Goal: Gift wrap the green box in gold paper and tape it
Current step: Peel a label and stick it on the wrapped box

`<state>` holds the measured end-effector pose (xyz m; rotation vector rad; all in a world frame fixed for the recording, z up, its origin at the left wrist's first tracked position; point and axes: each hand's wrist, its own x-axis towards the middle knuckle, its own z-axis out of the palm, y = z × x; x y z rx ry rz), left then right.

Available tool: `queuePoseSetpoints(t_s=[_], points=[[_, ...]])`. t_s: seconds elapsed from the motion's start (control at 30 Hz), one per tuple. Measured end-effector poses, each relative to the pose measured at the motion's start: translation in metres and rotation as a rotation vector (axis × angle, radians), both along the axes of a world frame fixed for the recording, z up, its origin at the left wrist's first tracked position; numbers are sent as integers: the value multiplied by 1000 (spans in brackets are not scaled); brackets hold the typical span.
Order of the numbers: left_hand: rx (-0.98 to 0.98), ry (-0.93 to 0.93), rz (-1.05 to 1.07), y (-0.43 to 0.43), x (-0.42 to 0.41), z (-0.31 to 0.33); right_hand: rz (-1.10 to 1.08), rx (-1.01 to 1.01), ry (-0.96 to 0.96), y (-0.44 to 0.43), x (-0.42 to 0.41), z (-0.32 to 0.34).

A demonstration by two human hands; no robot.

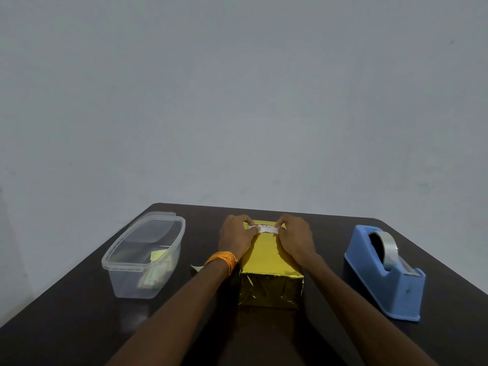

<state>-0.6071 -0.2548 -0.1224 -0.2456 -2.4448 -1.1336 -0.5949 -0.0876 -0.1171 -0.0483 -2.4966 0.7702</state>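
Note:
The box (269,270) stands in the middle of the dark table, fully covered in shiny gold paper; no green shows. Its near end is folded shut. At the far top edge a short white strip of tape (263,228) with small print lies across the paper. My left hand (235,239) pinches the strip's left end and my right hand (297,240) pinches its right end, both resting on the box's top. An orange band circles my left wrist.
A blue tape dispenser (385,273) with a grey roll stands to the right. A clear plastic tub (144,253) holding yellow and white bits sits to the left. A paper scrap (196,268) peeks out by my left wrist. The table (79,326) ends at a grey wall.

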Motion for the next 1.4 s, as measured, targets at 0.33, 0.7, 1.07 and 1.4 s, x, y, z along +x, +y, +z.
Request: queuePoseSetpoints(t_s=[0.33,0.7,1.07,1.4], points=[[-75,1,12,-1,4,4,6,4,-28,-6,7,5],[-73,11,15,-1,2,3,-29,6,-21,-4,9,3],[-101,31,43,0,-1,1,-7,-30,-32,-6,4,2],[-70,-17,19,-1,1,1,-57,-80,-10,-7,8,2]])
